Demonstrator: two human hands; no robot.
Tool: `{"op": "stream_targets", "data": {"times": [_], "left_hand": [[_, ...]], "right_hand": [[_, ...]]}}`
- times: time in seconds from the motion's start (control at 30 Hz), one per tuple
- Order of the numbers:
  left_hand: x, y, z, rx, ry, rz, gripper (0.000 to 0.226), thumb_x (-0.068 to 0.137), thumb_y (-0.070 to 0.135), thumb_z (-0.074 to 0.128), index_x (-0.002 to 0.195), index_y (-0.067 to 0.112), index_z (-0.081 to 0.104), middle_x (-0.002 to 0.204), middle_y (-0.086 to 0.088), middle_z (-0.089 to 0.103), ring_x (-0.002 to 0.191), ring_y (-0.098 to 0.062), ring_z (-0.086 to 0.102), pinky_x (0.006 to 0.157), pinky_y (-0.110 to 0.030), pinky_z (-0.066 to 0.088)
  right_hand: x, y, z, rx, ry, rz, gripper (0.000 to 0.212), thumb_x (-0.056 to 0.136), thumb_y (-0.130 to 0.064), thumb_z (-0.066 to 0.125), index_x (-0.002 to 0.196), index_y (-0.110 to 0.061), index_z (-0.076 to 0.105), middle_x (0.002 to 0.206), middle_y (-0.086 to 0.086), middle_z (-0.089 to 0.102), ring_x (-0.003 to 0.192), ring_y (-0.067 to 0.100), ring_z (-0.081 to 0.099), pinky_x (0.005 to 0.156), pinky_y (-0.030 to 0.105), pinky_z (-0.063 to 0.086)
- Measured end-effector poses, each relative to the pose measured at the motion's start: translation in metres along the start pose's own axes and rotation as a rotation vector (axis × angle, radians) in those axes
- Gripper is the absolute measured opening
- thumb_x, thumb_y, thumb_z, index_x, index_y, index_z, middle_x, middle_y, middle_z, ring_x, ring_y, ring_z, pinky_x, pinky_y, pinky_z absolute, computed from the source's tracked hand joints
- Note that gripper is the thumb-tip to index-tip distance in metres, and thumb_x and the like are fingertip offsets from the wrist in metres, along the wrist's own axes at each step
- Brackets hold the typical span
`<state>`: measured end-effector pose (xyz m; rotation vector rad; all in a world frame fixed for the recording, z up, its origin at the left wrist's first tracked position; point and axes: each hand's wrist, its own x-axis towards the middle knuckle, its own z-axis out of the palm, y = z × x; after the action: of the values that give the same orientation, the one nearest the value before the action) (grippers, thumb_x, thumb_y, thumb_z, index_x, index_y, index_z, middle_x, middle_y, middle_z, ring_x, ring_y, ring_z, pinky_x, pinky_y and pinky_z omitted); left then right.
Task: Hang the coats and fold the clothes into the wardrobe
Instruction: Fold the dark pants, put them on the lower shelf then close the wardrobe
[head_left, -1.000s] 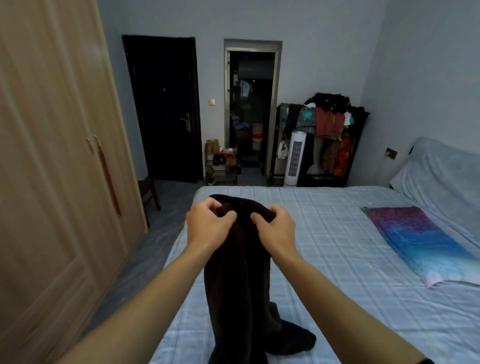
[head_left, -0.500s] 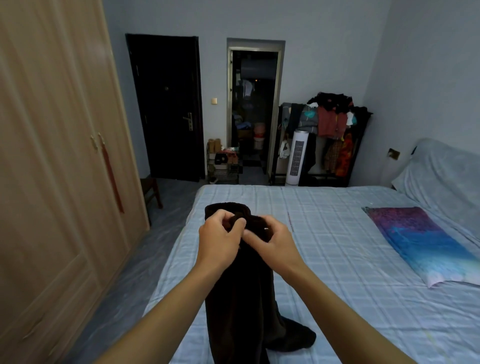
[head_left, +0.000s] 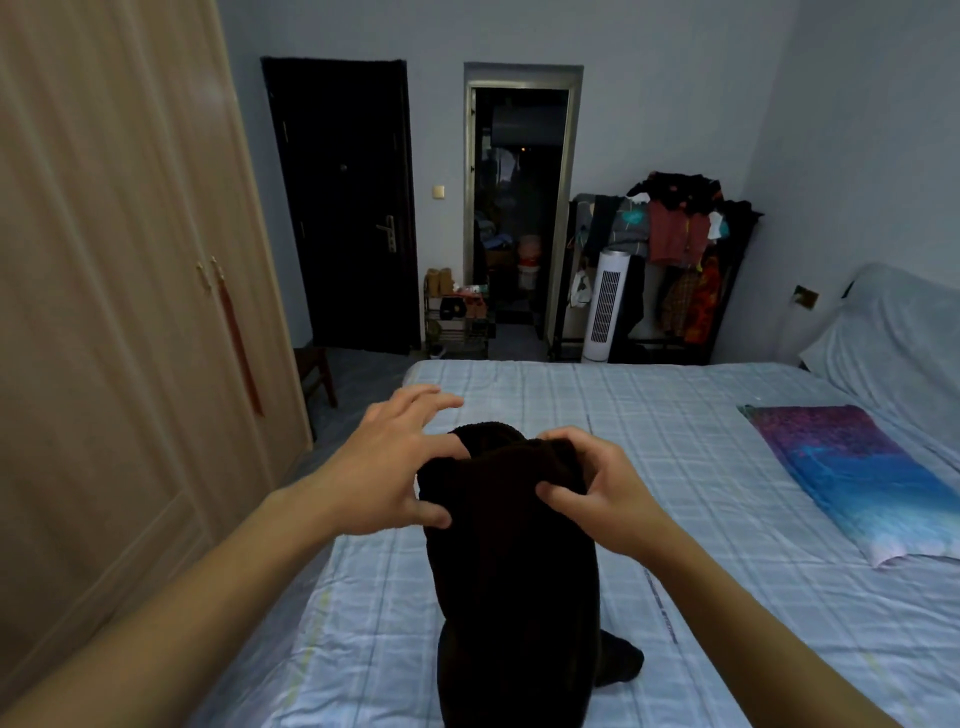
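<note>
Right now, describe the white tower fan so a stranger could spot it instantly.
Start at the open doorway in the far wall, beyond the bed. Just right of it stands a dark clothes rack piled with garments. The tower fan stands on the floor at the rack's left front: a slim, upright white column with a slatted grille, the only pale thing among dark and red clothes.

I see the bed (head_left: 649, 467) filling the near right, with the garment (head_left: 511, 561) held up over its near left part between my left hand (head_left: 387, 473) and right hand (head_left: 597, 493), its lower end resting on the bed. The wardrobe (head_left: 104, 312) stands along the left, and a pillow (head_left: 852, 467) lies on the bed's right side. Beyond the far edge of the bed I have a shut door (head_left: 345, 208) at far left, an open doorway (head_left: 519, 208) to its right, then a tower fan (head_left: 608, 306) in front of a loaded clothes rack (head_left: 675, 234).
</note>
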<state>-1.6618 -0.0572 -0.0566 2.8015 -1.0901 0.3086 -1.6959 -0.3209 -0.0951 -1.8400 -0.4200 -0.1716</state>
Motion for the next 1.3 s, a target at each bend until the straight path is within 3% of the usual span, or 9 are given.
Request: {"op": "stream_targets", "data": {"times": [0.2,0.4,0.5,0.77,0.93,1.03,1.13,1.2,1.3], "left_hand": [[0.0,0.005,-0.009,0.061,-0.109,0.229,0.058,0.067,0.075,0.071,0.111,0.039,0.065,0.165,0.01,0.0,0.151,-0.016,-0.014,0.118,-0.041,0.006],[-0.006,0.008,-0.006,-0.162,0.13,0.237,0.068,0.068,0.063,0.081,0.125,0.04,0.053,0.159,0.014,0.022,0.149,-0.011,0.011,0.117,-0.047,0.029],[-0.004,0.016,-0.006,-0.037,-0.025,0.242,0.082,0.068,0.071,0.074,0.14,0.046,0.043,0.162,0.014,0.008,0.151,-0.012,-0.001,0.118,-0.05,0.024],[0.002,0.028,-0.01,0.152,-0.232,0.324,0.081,0.07,0.084,0.06,0.14,0.045,0.048,0.164,0.012,-0.006,0.151,-0.017,-0.01,0.123,-0.044,0.006],[-0.002,0.019,-0.017,0.286,-0.052,0.332,0.068,0.076,0.087,0.046,0.103,0.03,0.073,0.16,0.007,0.027,0.149,-0.017,0.017,0.116,-0.043,0.026],[-0.007,0.009,-0.013,0.205,0.045,0.384,0.053,0.084,0.076,0.051,0.092,0.028,0.07,0.144,0.007,0.048,0.136,-0.014,0.041,0.101,-0.037,0.041],[-0.014,0.006,-0.01,-0.098,0.086,0.358,0.037,0.087,0.057,0.066,0.091,0.021,0.068,0.121,0.006,0.06,0.105,-0.01,0.06,0.082,-0.033,0.053],[-0.016,0.007,-0.007,-0.192,0.127,0.316,0.031,0.087,0.048,0.07,0.084,0.017,0.065,0.104,0.006,0.062,0.087,-0.009,0.062,0.07,-0.033,0.053],[-0.018,0.014,0.002,-0.246,0.217,0.276,0.023,0.086,0.037,0.073,0.082,0.016,0.063,0.095,0.008,0.059,0.079,-0.008,0.06,0.065,-0.03,0.052]], "right_hand": [[-0.006,-0.009,-0.012,0.048,-0.122,-0.047,0.033,0.087,0.01,0.066,0.113,-0.01,0.065,0.102,0.01,0.069,0.099,0.029,0.069,0.087,0.04,0.059],[-0.015,-0.007,-0.019,0.084,-0.053,-0.059,0.032,0.086,0.012,0.066,0.111,-0.009,0.066,0.099,0.01,0.07,0.096,0.026,0.07,0.082,0.033,0.058],[-0.017,-0.007,-0.018,0.065,-0.09,-0.06,0.033,0.087,0.012,0.066,0.112,-0.009,0.066,0.1,0.011,0.07,0.096,0.029,0.069,0.084,0.039,0.059],[-0.022,-0.009,-0.014,0.038,-0.143,-0.06,0.034,0.087,0.009,0.067,0.113,-0.013,0.067,0.101,0.011,0.069,0.095,0.032,0.069,0.086,0.047,0.059],[-0.025,-0.014,-0.021,0.063,-0.178,-0.069,0.028,0.088,0.009,0.066,0.11,-0.009,0.066,0.097,0.013,0.067,0.089,0.029,0.068,0.079,0.036,0.056],[-0.025,-0.018,-0.028,0.022,-0.17,-0.104,0.026,0.088,0.007,0.067,0.109,-0.009,0.066,0.096,0.011,0.067,0.09,0.029,0.068,0.081,0.036,0.056],[-0.027,-0.021,-0.035,-0.051,-0.131,-0.135,0.026,0.088,0.006,0.068,0.109,-0.011,0.066,0.094,0.007,0.068,0.089,0.024,0.068,0.083,0.032,0.055],[-0.028,-0.021,-0.037,-0.144,-0.126,-0.165,0.027,0.088,0.004,0.068,0.109,-0.014,0.065,0.095,0.001,0.068,0.09,0.022,0.068,0.085,0.03,0.054],[-0.031,-0.022,-0.037,-0.298,-0.094,-0.213,0.03,0.088,0.0,0.07,0.108,-0.02,0.064,0.098,-0.006,0.066,0.096,0.021,0.066,0.092,0.032,0.054]]}}
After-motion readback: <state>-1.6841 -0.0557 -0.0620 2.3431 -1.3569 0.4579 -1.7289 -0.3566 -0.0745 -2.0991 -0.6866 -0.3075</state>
